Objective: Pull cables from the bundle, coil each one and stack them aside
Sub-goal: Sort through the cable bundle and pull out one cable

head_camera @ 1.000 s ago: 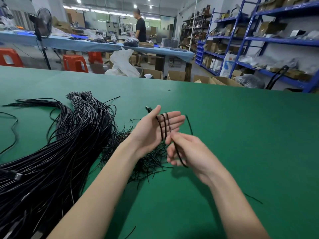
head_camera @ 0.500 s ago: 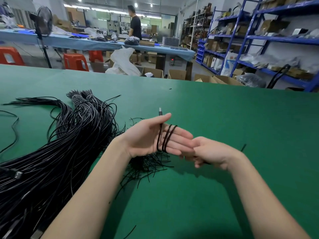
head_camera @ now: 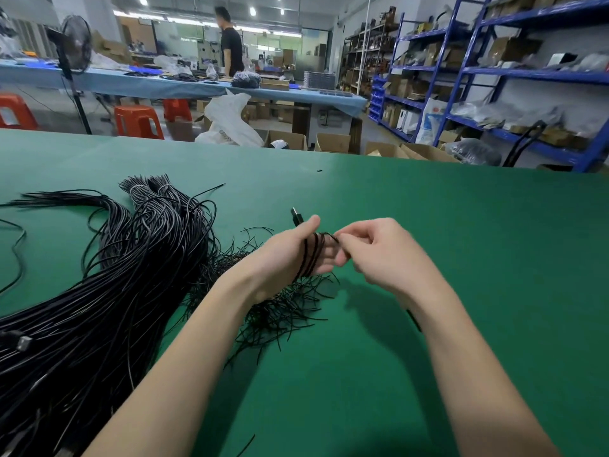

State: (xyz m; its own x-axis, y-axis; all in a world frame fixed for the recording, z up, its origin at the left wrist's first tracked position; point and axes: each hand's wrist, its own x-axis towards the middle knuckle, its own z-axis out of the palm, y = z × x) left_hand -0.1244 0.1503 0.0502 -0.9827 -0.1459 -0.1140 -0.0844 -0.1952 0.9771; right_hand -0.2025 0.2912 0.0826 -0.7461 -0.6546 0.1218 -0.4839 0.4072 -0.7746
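A big bundle of black cables (head_camera: 99, 285) sprawls over the left of the green table (head_camera: 461, 258). My left hand (head_camera: 290, 255) is held up above the table, with one black cable (head_camera: 311, 255) wound in several loops round its fingers. The thumb pins the cable, and the plug end (head_camera: 296, 217) sticks up past it. My right hand (head_camera: 379, 252) is just to the right, its fingertips pinching the same cable beside the loops. A short piece of cable (head_camera: 413, 319) shows under my right wrist.
A heap of short black ties (head_camera: 280, 305) lies on the table under my left hand. Beyond the table's far edge stand cardboard boxes (head_camera: 333, 142), orange stools (head_camera: 138, 122), a fan (head_camera: 74, 47), blue shelves (head_camera: 527, 74) and a person (head_camera: 232, 49).
My right hand came up from below my left fingers to the top of the loops, carrying the cable over. More loops lie round my left fingers. The plug end tilted left.
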